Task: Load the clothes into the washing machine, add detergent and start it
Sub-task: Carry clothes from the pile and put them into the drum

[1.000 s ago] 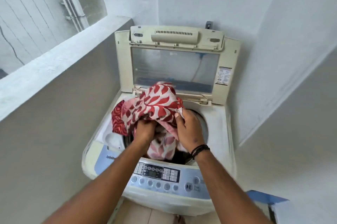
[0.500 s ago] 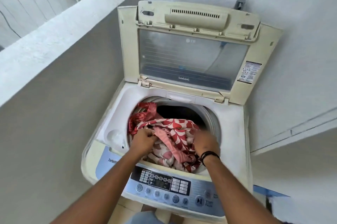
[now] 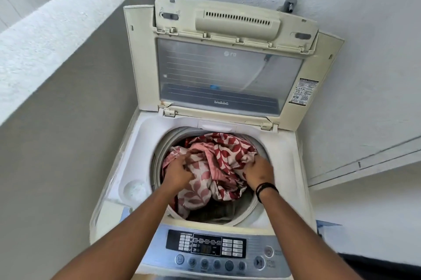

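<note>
both hands, the left hand point(image 3: 177, 171) and right hand point(image 3: 258, 171), are gripping the red-and-white leaf-print cloth point(image 3: 218, 161) heaped in the washing machine point(image 3: 141, 165) drum, and loose folds are riding near the rim, probably risking snagging or bunching unevenly.

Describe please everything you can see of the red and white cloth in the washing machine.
The red and white cloth is a thin, soft-looking fabric printed with red leaf shapes on white; some folds show a paler pink side. It lies crumpled in the round drum opening, filling most of it and heaped about level with the rim. The left hand presses on its left part and the right hand grips its right edge. Darker laundry shows beneath it at the front.
</note>
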Action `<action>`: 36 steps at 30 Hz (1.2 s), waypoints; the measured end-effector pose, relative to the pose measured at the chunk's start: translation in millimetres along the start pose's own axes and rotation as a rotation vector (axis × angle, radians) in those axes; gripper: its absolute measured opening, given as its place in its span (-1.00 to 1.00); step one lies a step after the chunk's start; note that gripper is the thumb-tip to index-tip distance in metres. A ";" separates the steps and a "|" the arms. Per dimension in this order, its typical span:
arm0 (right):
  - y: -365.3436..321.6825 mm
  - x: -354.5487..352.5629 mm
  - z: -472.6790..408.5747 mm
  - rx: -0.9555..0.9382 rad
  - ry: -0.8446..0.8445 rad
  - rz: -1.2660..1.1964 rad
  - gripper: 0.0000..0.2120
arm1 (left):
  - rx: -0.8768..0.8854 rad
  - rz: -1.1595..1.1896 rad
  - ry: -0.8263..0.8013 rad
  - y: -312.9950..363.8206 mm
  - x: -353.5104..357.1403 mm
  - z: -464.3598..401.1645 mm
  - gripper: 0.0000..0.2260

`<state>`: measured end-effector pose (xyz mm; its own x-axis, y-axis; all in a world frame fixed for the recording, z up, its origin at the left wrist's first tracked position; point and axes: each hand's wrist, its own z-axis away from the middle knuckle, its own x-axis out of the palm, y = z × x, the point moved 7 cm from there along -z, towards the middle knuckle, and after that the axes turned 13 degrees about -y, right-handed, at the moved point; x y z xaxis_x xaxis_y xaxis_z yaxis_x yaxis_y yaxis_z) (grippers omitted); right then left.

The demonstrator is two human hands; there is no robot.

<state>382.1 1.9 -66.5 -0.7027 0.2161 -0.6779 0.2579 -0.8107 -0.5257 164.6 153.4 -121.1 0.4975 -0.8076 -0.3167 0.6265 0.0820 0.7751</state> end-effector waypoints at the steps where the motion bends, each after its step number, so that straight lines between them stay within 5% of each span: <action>1: -2.0 13.7 0.5 0.007 -0.113 -0.023 -0.71 | -0.004 0.004 -0.044 -0.3 1.8 2.0 -0.47; 4: -10.2 49.9 4.9 -0.079 -0.304 -0.078 -0.42 | -0.053 0.039 -0.083 -10.0 -1.1 5.7 -0.61; 8: -21.7 81.9 12.7 -0.100 -0.401 -0.013 -0.36 | -0.043 0.138 -0.081 -11.3 -7.6 14.8 -0.74; 18: -28.1 43.8 67.3 -0.179 -0.118 -0.374 -0.90 | 0.141 0.520 0.023 38.9 -4.7 47.9 -0.93; 30: 125.6 -32.6 212.1 0.010 0.362 -0.734 -0.86 | 0.356 0.194 -0.538 116.4 186.2 133.2 -0.72; 36: 240.5 -33.2 348.1 0.163 0.618 -0.853 -0.84 | 0.480 -0.081 -0.909 122.7 317.3 257.1 -0.86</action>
<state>236.7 -389.7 8.5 -0.1386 0.9483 -0.2856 -0.2842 -0.3143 -0.9058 245.1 -242.9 14.1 -0.3027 -0.9531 0.0009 0.2336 -0.0733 0.9696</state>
